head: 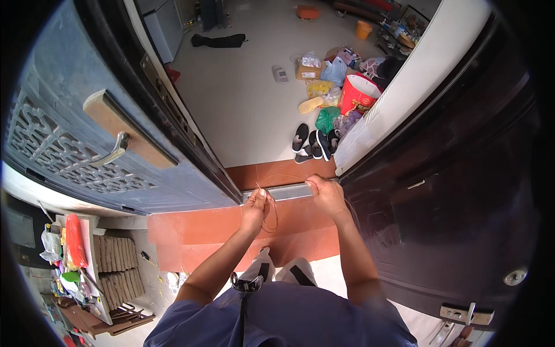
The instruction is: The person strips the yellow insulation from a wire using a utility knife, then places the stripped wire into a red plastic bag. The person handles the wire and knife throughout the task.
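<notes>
Between my hands runs a thin reddish-brown cord or wire (284, 175), bowed slightly upward. My left hand (255, 210) pinches one part of it between thumb and fingers, and a short end sticks up above the thumb. A loose coil of the same strand (275, 219) hangs beside that hand's fingers. My right hand (327, 194) grips the strand further along at its fingertips. Both hands are over a doorway's metal threshold (288, 192) and the red tiled step (295, 217).
A grey-blue door (69, 130) with a lever handle (115, 149) stands at left, a dark door (433, 208) at right. Inside lie black shoes (300, 138), plastic bags (327, 119) and a red bag (357, 93). A cluttered table (96, 269) is at lower left.
</notes>
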{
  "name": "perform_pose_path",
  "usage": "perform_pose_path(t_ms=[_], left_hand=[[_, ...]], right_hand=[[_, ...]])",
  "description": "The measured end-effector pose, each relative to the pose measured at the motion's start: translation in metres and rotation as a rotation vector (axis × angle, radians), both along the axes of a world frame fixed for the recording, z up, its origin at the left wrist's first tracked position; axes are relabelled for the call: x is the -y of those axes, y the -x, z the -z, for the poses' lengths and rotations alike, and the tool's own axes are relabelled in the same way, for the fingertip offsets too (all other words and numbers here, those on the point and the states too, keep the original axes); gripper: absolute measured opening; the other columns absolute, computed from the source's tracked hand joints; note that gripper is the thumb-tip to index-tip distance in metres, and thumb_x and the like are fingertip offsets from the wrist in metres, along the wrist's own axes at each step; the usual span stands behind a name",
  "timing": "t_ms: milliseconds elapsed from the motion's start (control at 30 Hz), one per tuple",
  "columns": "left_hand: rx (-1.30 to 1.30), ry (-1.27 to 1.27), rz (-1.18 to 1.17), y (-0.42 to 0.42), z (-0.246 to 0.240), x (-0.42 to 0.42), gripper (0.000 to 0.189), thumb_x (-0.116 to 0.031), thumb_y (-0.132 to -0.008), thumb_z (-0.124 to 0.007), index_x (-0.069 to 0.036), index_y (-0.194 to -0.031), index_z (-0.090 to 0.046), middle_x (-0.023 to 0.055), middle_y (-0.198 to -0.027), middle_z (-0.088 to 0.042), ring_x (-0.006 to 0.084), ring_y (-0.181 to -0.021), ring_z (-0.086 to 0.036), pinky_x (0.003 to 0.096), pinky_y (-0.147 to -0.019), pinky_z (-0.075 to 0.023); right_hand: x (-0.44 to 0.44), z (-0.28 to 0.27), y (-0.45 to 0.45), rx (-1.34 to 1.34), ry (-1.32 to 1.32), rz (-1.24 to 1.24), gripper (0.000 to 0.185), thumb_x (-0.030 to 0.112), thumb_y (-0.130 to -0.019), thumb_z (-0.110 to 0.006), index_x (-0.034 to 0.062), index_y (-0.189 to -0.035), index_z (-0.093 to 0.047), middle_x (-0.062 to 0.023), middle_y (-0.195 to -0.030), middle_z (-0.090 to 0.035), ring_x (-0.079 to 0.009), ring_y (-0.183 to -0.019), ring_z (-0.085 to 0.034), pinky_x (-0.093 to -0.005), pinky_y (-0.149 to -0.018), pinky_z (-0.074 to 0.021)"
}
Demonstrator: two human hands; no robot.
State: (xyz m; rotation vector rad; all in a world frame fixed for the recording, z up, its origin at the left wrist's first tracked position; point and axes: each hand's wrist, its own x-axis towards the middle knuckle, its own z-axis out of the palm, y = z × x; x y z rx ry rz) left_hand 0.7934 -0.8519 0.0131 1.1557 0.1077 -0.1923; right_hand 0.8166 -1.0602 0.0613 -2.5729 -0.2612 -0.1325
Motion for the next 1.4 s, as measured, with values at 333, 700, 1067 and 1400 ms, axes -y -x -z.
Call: perform_pose_path(t_ms=[333, 700, 1067, 1400], left_hand=[[0.316, 0.004, -0.465, -0.140, -0.054, 0.084, 0.016, -0.018, -0.095, -0.042, -0.006, -0.086, -0.044, 0.0024, -0.068, -0.052, 0.0092, -0.063, -0.052, 0.0215, -0.060, -0.0425], [0.464, -0.422, -0.738, -0.285, -0.132, 0.116, 0.016, -0.014, -0.095, -0.041, -0.006, -0.082, -0.041, 0.0008, -0.067, -0.051, 0.0054, -0.056, -0.046, 0.0193, -0.055, -0.0378], [0.008, 0.125, -1.172, -0.387, -0.154, 0.038, 0.017, -0.022, -0.096, -0.038, -0.008, -0.090, -0.047, -0.0002, -0.063, -0.054, 0.0070, -0.060, -0.048, 0.0213, -0.055, -0.0347], [0.270, -0.090, -0.825, -0.510, -0.119, 0.005, 0.020, -0.019, -0.095, -0.043, -0.007, -0.080, -0.047, 0.0001, -0.067, -0.053, 0.0061, -0.057, -0.043, 0.0210, -0.053, -0.0350]], right_hand=[[-0.022, 0.012, -0.087, -0.147, -0.722, 0.037, 0.021, 0.006, -0.090, -0.045, 0.0037, -0.109, -0.055, -0.0026, -0.071, -0.056, -0.0095, -0.063, -0.051, -0.0244, -0.059, -0.0441], [0.031, -0.029, -0.215, -0.203, -0.498, -0.363, 0.055, 0.001, -0.086, -0.043, 0.0102, -0.138, -0.027, -0.0077, -0.081, -0.057, -0.0172, -0.064, -0.057, -0.0301, -0.062, -0.0469], [0.017, -0.150, -0.327, -0.208, -0.373, -0.987, 0.036, 0.004, -0.078, -0.055, 0.0049, -0.115, -0.053, -0.0145, -0.095, -0.061, -0.0278, -0.086, -0.058, -0.0375, -0.080, -0.0443], [-0.083, -0.147, -0.494, 0.099, -0.416, -1.085, 0.018, 0.016, -0.082, -0.059, 0.0027, -0.072, -0.053, -0.0050, -0.072, -0.054, -0.0207, -0.065, -0.055, -0.0323, -0.053, -0.0428]])
